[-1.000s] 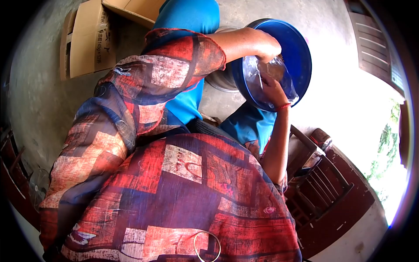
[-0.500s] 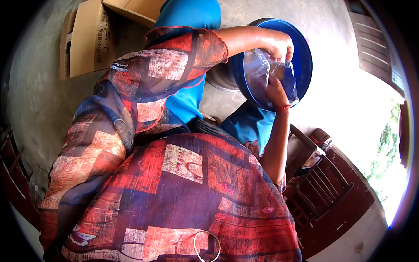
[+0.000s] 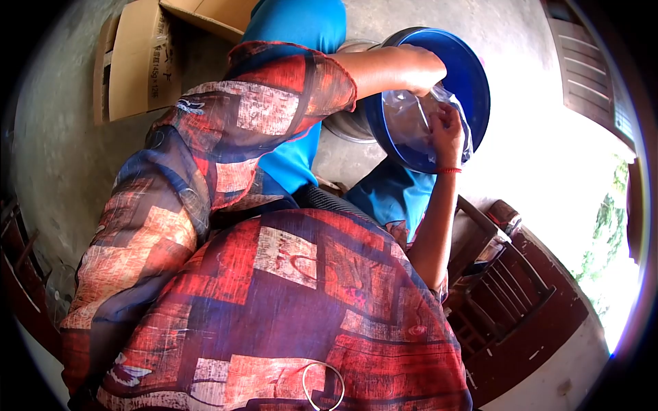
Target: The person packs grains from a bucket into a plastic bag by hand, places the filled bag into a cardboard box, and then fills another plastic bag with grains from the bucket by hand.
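A clear plastic bag (image 3: 406,116) lies inside a blue bucket (image 3: 482,103) that is tilted toward me. My right hand (image 3: 447,131), with a red band at the wrist, is closed on the bag's edge, thumb and fingers pinched together. From the upper left, my left hand (image 3: 426,70) reaches over the bucket's rim to the top of the bag. Its back faces me and its fingers are hidden, so I cannot see whether it grips the plastic. Something pale brownish shows through the bag, too unclear to name.
A round metal container (image 3: 351,127) stands on the concrete floor behind the bucket. At the upper left is an open cardboard box (image 3: 140,65). A dark wooden chair (image 3: 504,291) is at the right. My knees in blue trousers (image 3: 391,198) flank the bucket.
My right hand has moved up and slightly right with the bag's edge. My left hand has shifted a little left and turned, hiding its fingers. The plastic has spread differently.
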Tool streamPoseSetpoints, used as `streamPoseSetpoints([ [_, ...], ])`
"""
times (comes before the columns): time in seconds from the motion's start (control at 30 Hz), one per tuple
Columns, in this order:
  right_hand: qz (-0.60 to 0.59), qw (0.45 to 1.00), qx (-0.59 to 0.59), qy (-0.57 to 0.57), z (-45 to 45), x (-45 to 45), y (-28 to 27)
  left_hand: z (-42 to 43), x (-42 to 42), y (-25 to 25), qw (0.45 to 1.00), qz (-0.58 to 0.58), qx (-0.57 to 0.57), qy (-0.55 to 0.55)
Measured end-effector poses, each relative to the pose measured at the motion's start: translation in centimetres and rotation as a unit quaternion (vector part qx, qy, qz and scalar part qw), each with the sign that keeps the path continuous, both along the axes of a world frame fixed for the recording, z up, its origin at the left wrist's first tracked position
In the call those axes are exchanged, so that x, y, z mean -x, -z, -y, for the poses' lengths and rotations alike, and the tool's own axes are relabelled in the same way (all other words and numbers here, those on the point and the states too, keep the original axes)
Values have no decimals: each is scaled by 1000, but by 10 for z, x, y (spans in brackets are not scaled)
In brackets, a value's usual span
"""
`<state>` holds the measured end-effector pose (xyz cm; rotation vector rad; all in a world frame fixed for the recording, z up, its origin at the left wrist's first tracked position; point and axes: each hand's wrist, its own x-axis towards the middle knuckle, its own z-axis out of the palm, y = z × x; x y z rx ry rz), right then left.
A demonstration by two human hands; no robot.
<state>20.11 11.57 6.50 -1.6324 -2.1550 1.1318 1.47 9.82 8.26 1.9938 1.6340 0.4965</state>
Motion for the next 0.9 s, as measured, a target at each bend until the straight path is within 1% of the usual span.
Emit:
streamPoseSetpoints([
  [0.07,22,1000,-11,-7,-1,-3,3,11,2,-17,996,-59,65,-27],
  [0.13,41,997,-54,-34,4,1,0,11,2,-17,996,-38,73,-22],
  [0.2,59,996,-42,-45,8,5,-5,9,0,-18,996,-16,82,-15],
  [0.23,-27,993,-15,-112,11,7,-6,7,0,-19,995,-23,96,-21],
  [0.27,-113,977,13,-179,15,9,-7,6,0,-19,993,-29,111,-28],
  [0.3,-99,977,73,-175,24,14,-21,5,0,-19,993,-29,111,-27],
  [0.33,-99,977,73,-175,30,14,-23,5,0,-19,994,-22,103,-41],
  [0.4,-70,941,155,-294,38,15,-25,5,0,-20,994,-14,95,-53],
  [0.43,-70,941,155,-293,41,17,-25,6,1,-22,994,-10,95,-52],
  [0.5,-77,930,41,-358,46,21,-26,5,2,-24,994,-6,96,-50],
  [0.63,-46,926,60,-371,46,24,-40,6,2,-26,993,-25,112,-33],
  [0.7,6,934,95,-346,46,23,-45,8,2,-30,991,-24,125,-32],
  [0.73,7,933,95,-346,46,23,-47,10,3,-33,990,-22,133,-29],
  [0.8,-104,955,117,-253,46,24,-52,10,3,-29,989,-19,142,-25],
  [0.83,-130,961,118,-212,43,24,-54,10,3,-23,992,-23,121,-15],
  [0.9,-166,972,62,-154,35,23,-58,9,2,-19,995,-26,100,-4],
])
